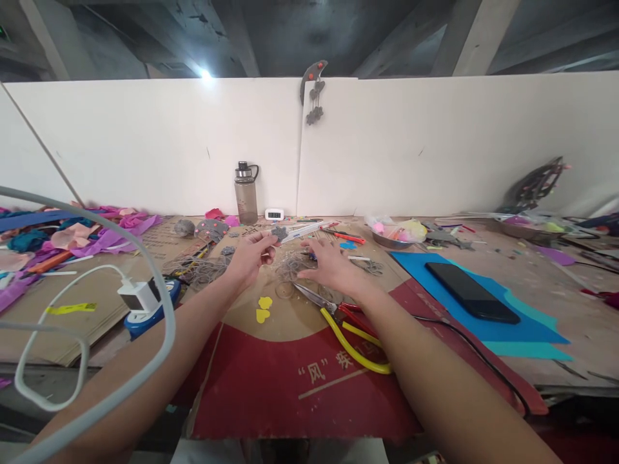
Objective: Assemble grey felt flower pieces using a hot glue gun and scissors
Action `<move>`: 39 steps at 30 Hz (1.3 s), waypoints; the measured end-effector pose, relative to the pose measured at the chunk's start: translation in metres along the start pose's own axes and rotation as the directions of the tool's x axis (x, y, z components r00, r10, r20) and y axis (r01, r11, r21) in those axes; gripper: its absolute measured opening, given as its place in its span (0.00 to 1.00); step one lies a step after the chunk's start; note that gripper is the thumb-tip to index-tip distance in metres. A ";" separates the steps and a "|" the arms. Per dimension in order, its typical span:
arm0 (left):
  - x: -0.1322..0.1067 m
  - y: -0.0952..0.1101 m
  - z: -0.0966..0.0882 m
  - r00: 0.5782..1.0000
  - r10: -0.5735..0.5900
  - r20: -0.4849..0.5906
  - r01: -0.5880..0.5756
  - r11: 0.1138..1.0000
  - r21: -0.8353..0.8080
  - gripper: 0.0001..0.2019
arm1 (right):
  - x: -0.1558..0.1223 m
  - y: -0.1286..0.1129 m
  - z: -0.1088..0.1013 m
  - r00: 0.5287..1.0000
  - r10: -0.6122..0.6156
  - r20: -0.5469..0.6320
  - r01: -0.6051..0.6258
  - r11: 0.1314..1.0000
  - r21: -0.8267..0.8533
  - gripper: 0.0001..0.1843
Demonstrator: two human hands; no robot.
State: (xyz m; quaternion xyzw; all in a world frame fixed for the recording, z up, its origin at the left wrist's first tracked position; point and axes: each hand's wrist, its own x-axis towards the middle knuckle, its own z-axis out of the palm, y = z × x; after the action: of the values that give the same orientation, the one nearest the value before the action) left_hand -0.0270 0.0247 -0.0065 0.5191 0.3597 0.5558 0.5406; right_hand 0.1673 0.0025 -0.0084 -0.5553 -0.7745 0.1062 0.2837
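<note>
pinching the small grey flower-shaped piece (279,234) between the fingertips of your left hand (255,256), you have it raised just above the work surface, left of centre. grip it lightly by one edge, so its outline is not crushed and the rest stays visible. your right hand (329,263) has its fingers spread over the tangled grey yarn (290,265); whether they touch any strand, you cannot tell from here. if you draw a strand out, ease it slowly, since loose loops like these probably snag. watch your right thumb: the blades of the yellow-handled scissors (338,339) lie near it, and your forearm crosses above their handles. mind the two yellow cutouts (262,315) on the cardboard (261,380) too; a sleeve or trailing thread could shift them. farther out, the black phone (471,292) lies well apart on blue sheets (520,328).
</note>
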 end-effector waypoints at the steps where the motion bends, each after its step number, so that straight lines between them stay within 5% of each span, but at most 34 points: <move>1: 0.000 0.000 0.000 1.000 -0.002 0.003 0.002 1.000 0.004 0.15 | 0.000 -0.001 0.000 1.000 0.001 -0.028 -0.002 0.999 -0.036 0.32; 5: -0.001 -0.001 0.002 1.000 0.003 -0.001 -0.003 1.000 0.001 0.14 | 0.000 -0.005 -0.003 0.982 -0.128 -0.141 0.155 0.967 0.201 0.18; 8: -0.003 -0.001 0.004 1.000 0.007 0.013 -0.007 1.000 0.006 0.14 | 0.001 -0.008 -0.004 0.982 -0.072 -0.175 0.143 0.888 0.437 0.15; 14: -0.009 0.000 0.011 0.998 -0.001 0.065 -0.003 0.998 0.063 0.13 | 0.003 -0.014 0.006 0.964 0.008 -0.265 0.142 0.829 0.541 0.11; 25: -0.012 -0.005 0.013 0.984 0.092 0.153 -0.124 0.969 0.214 0.13 | 0.001 -0.011 0.008 0.934 -0.076 -0.349 0.185 0.939 0.290 0.05; 31: -0.012 -0.007 0.018 0.997 -0.018 0.068 0.006 0.985 0.173 0.13 | 0.000 -0.011 0.006 0.914 -0.119 -0.388 0.188 0.972 0.144 0.06; 39: -0.003 -0.005 0.011 0.997 -0.067 -0.046 0.066 0.997 -0.030 0.12 | 0.010 0.001 0.006 0.908 0.102 -0.407 0.026 0.955 0.297 0.04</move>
State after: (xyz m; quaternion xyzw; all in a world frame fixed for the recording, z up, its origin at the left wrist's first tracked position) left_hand -0.0156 0.0208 -0.0098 0.4857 0.3814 0.5548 0.5574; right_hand 0.1630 0.0124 -0.0104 -0.5316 -0.6600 0.1052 0.5203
